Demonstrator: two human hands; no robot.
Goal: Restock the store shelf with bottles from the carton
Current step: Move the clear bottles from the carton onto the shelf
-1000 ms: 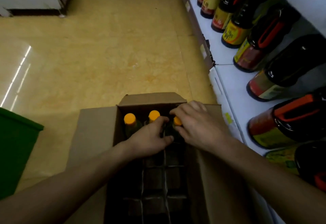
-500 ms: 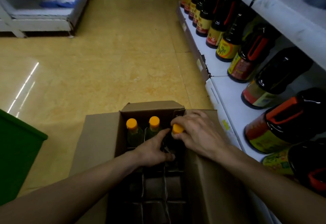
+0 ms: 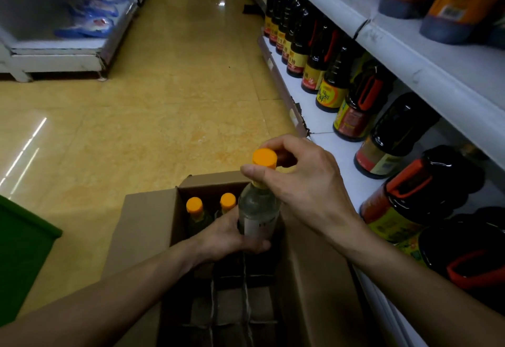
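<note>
A clear bottle [image 3: 258,210] with an orange cap and a white label is lifted partly out of the brown carton [image 3: 144,226] on the floor. My right hand [image 3: 303,182] pinches its neck just under the cap. My left hand [image 3: 226,237] grips the bottle's lower body from the left. Two more orange-capped bottles [image 3: 194,205] stand in the carton's far row. Cardboard dividers [image 3: 243,292] mark dark cells nearer me. The white store shelf [image 3: 336,152] runs along the right.
Dark sauce bottles [image 3: 393,133] with red handles line the lower shelf, with an upper shelf edge [image 3: 426,73] above them. A green bin [image 3: 21,253] stands at the left. Yellow tiled floor [image 3: 169,100] stretches ahead, with a white display unit [image 3: 54,54] at the far left.
The rightmost bottle has risen out of the carton, held by both hands. My left hand moved from the dividers onto its body. The view tilted up along the aisle.
</note>
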